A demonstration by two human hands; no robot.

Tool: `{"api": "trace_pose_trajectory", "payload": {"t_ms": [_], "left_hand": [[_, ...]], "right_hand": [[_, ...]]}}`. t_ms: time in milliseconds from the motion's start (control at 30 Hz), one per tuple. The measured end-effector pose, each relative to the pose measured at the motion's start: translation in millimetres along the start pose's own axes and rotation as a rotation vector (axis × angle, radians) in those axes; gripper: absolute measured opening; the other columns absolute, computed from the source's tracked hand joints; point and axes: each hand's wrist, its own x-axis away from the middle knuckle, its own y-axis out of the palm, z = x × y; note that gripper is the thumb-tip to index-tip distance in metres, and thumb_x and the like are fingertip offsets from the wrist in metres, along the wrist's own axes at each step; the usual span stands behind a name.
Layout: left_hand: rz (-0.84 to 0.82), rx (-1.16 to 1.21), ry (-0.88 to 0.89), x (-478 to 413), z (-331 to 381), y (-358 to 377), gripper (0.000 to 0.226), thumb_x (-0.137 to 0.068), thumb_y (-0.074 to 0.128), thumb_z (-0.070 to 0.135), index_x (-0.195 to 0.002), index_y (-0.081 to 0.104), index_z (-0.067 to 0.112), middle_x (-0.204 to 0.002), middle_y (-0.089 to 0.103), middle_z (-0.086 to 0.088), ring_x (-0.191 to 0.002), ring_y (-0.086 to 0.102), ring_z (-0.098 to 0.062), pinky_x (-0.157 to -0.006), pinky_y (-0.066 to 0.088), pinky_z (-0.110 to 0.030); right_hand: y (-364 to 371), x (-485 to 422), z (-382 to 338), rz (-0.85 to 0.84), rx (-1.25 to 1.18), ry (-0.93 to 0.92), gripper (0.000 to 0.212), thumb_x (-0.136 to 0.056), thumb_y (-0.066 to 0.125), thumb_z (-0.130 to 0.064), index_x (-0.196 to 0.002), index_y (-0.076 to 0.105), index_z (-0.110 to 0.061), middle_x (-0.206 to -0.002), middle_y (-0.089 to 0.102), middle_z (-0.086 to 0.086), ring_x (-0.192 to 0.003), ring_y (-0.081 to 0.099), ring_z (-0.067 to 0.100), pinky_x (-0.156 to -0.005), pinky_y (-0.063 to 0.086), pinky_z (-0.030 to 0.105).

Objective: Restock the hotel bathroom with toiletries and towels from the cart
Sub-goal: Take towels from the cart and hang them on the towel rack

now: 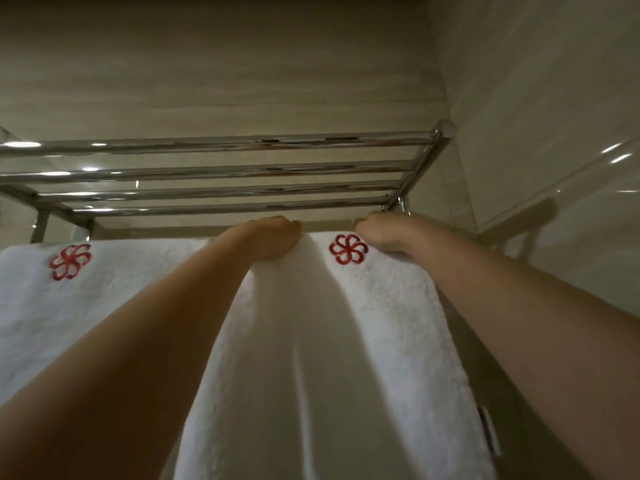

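Note:
A white towel (329, 341) with a red flower emblem hangs over the rail below a chrome rack (221, 168) high on the wall. My left hand (277, 237) grips its top edge at the left, fingers curled over behind the fold. My right hand (381, 235) grips the same top edge to the right of the emblem, fingers hidden behind the rail. A second white towel (104, 296) with the same red emblem hangs on the rail to the left, partly behind my left forearm.
The rack's four chrome bars run across above the towels, with nothing lying on them. Beige tiled walls meet in a corner at the right (446, 98). A glass panel (571, 202) rises at the right, close to my right forearm.

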Motion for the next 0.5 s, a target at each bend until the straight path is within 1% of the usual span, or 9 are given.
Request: {"api": "trace_pose_trajectory", "payload": {"t_ms": [33,100,167,233,267,300,367,433,500], "left_hand": [[0.023,-0.029,0.012,1.1,-1.2,0.6,0.053,-0.1,0.023,0.041,-0.139,0.037,0.007,-0.144,0.038,-0.018,-0.131,0.037,-0.035,-0.11,0.026,-0.046],[0.064,-0.12,0.068,4.1,-3.7,2.0,0.055,-0.101,0.018,0.042,-0.141,0.035,0.008,-0.147,0.035,-0.017,-0.134,0.034,-0.034,-0.111,0.023,-0.043],[0.14,-0.178,0.159,6.0,-6.5,4.5,0.051,-0.101,0.018,0.041,-0.133,0.045,0.013,-0.142,0.042,-0.016,-0.127,0.042,-0.031,-0.105,0.03,-0.04],[0.305,-0.153,0.296,7.6,-8.3,10.2,0.035,-0.1,0.024,0.036,-0.1,0.055,0.019,-0.119,0.056,-0.015,-0.097,0.054,-0.026,-0.087,0.041,-0.037],[0.407,-0.141,0.36,10.6,-8.8,14.0,0.029,-0.1,0.027,0.032,-0.086,0.05,0.02,-0.107,0.058,-0.011,-0.084,0.053,-0.021,-0.082,0.042,-0.036],[0.497,-0.157,0.404,15.4,-8.3,18.6,0.026,-0.1,0.031,0.029,-0.082,0.047,0.02,-0.101,0.058,-0.007,-0.081,0.051,-0.018,-0.085,0.041,-0.035],[0.598,-0.227,0.437,27.2,-6.9,31.9,0.019,-0.098,0.036,0.026,-0.089,0.052,0.019,-0.101,0.058,-0.002,-0.092,0.052,-0.018,-0.097,0.033,-0.034],[0.609,-0.283,0.442,35.7,-8.3,47.8,0.023,-0.098,0.034,0.029,-0.1,0.055,0.018,-0.105,0.059,-0.001,-0.102,0.052,-0.018,-0.099,0.029,-0.031],[0.59,-0.272,0.438,38.6,-11.6,53.4,0.033,-0.099,0.024,0.035,-0.102,0.054,0.02,-0.108,0.06,0.0,-0.107,0.051,-0.018,-0.1,0.027,-0.031]], "right_hand": [[1.9,4.1,-0.5,0.089,0.113,-0.036,0.043,-0.099,0.026,-0.031,-0.12,0.055,-0.007,-0.131,0.052,0.018,-0.116,0.049,0.032,-0.091,0.037,0.036],[11.7,14.9,-1.8,0.333,0.28,-0.191,0.04,-0.1,0.026,-0.03,-0.107,0.06,-0.01,-0.115,0.061,0.014,-0.109,0.054,0.032,-0.093,0.038,0.04],[27.3,25.2,-2.2,0.452,0.287,-0.289,0.04,-0.1,0.026,-0.032,-0.099,0.061,-0.012,-0.104,0.063,0.01,-0.105,0.055,0.03,-0.098,0.037,0.043],[41.2,31.4,-1.8,0.442,0.235,-0.268,0.049,-0.1,0.02,-0.04,-0.106,0.06,-0.012,-0.113,0.062,0.009,-0.112,0.051,0.028,-0.103,0.03,0.043],[46.2,29.3,-1.9,0.444,0.213,-0.244,0.054,-0.099,0.017,-0.043,-0.11,0.061,-0.013,-0.118,0.061,0.009,-0.115,0.049,0.028,-0.104,0.027,0.042],[48.4,26.6,-2.5,0.468,0.208,-0.23,0.057,-0.099,0.016,-0.045,-0.111,0.062,-0.013,-0.119,0.062,0.009,-0.116,0.049,0.028,-0.104,0.026,0.042],[50.1,17.8,-4.4,0.532,0.255,-0.22,0.06,-0.098,0.015,-0.047,-0.106,0.065,-0.016,-0.112,0.066,0.009,-0.11,0.053,0.028,-0.098,0.029,0.041],[50.8,12.7,-4.3,0.591,0.307,-0.226,0.062,-0.098,0.015,-0.045,-0.098,0.069,-0.015,-0.101,0.069,0.012,-0.101,0.059,0.029,-0.094,0.031,0.04],[50.5,12.5,-3.4,0.651,0.325,-0.273,0.061,-0.099,0.017,-0.041,-0.092,0.07,-0.012,-0.092,0.071,0.013,-0.09,0.063,0.029,-0.091,0.034,0.039]]}}
